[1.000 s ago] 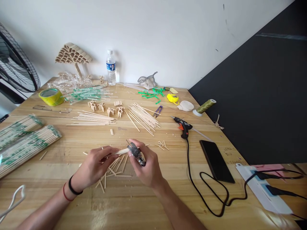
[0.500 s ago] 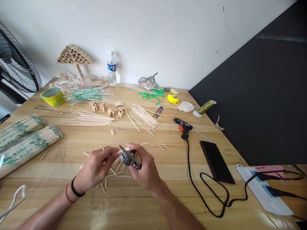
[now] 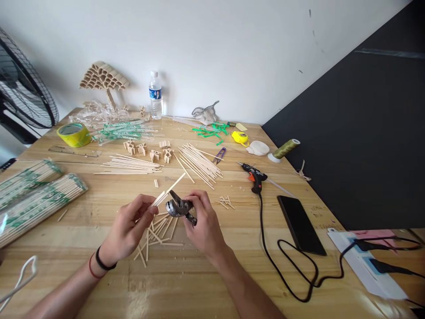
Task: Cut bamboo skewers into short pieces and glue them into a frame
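Note:
Between the thumb and fingers of my left hand (image 3: 131, 223) are pinched a few thin wooden sticks (image 3: 160, 199), one reaching farther up and to the right than the others. My right hand (image 3: 206, 226) grips a pair of metal cutting pliers (image 3: 179, 206) with a rounded dark head. Its jaws are just right of the sticks; whether they touch cannot be made out. Beneath both hands lies a loose heap of short cut sticks (image 3: 162, 230). A small group of short pieces (image 3: 227, 202) rests to the right of the pliers.
Long sticks (image 3: 199, 164) and small stick-built blocks (image 3: 155, 155) lie farther back. A glue gun (image 3: 254, 176) with a looping black cable and a black phone (image 3: 300, 225) are on the right. Packaged sticks (image 3: 46, 204) lie left, yellow tape (image 3: 73, 135) behind them.
My left hand has tilted the sticks upward to the right, and they show more clearly. The pliers have moved slightly right and no longer overlap the fingers of my left hand.

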{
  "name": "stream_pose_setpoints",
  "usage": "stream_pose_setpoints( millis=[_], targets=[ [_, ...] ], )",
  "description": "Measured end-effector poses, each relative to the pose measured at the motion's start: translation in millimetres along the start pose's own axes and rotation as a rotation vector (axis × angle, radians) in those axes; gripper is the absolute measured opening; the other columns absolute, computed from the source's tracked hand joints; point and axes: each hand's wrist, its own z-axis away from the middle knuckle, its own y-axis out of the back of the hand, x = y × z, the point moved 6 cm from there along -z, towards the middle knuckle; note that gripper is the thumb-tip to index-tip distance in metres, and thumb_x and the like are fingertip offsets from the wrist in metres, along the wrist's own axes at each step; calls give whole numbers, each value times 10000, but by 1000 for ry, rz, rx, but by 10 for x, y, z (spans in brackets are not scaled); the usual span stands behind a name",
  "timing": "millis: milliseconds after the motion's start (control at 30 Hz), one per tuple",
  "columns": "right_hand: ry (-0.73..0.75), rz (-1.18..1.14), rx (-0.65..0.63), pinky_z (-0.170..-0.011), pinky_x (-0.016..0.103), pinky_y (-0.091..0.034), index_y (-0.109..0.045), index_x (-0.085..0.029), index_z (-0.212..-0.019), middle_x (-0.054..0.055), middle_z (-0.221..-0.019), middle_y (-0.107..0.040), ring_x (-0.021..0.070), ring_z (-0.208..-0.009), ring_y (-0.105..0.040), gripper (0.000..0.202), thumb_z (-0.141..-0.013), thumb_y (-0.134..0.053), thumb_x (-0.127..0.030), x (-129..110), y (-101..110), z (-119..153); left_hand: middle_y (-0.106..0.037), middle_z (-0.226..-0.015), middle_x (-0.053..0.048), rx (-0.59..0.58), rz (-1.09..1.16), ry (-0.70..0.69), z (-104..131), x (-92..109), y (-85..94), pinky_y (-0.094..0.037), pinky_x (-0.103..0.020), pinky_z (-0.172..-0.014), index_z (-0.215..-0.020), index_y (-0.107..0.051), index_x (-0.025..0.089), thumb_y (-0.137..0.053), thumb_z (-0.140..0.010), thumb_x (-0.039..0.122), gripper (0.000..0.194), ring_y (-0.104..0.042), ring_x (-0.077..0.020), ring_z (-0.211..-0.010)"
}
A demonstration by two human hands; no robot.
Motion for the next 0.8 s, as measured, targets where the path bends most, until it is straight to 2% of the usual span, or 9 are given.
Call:
stream_pose_setpoints(
  millis=[267,467,667,800],
  targets=[
    [16,-3,6,-922,436,-571,-579,-222,-1097,108,-1139,-578,279,-1050,-628,427,-733,-603,2,-32,3,-2,-661,-823,0,-42,-42,-125,32,95,-32,-439,-195,-592,-1130,-646,190,-527,-1057,247,151,-543,-96,-651],
    [50,-24,-1,-947,433,-570,-593,-222,-1110,120,-1149,-605,287,-1082,-637,387,-773,-614,-32,-52,6,-2,-705,-885,-8,-111,-93,-230,18,204,-102,-464,-190,-646,-1133,-651,200,-527,-1036,158,163,-604,-97,-705],
    [73,-22,-3,-952,463,-556,-584,-213,-1136,122,-1115,-638,297,-1073,-624,399,-783,-610,-30,-56,6,-4,-760,-1007,-50,-96,-99,-298,33,253,-85,-519,-210,-736,-1246,-651,206,-509,-1026,115,277,-696,-130,-831],
    [65,-13,-4,-941,474,-554,-573,-215,-1127,126,-1119,-620,303,-1068,-611,407,-767,-620,-30,-61,12,-8,-761,-1066,-97,-62,-119,-307,37,253,-65,-545,-253,-778,-1256,-662,187,-513,-1027,128,279,-719,-171,-901]
  ],
)
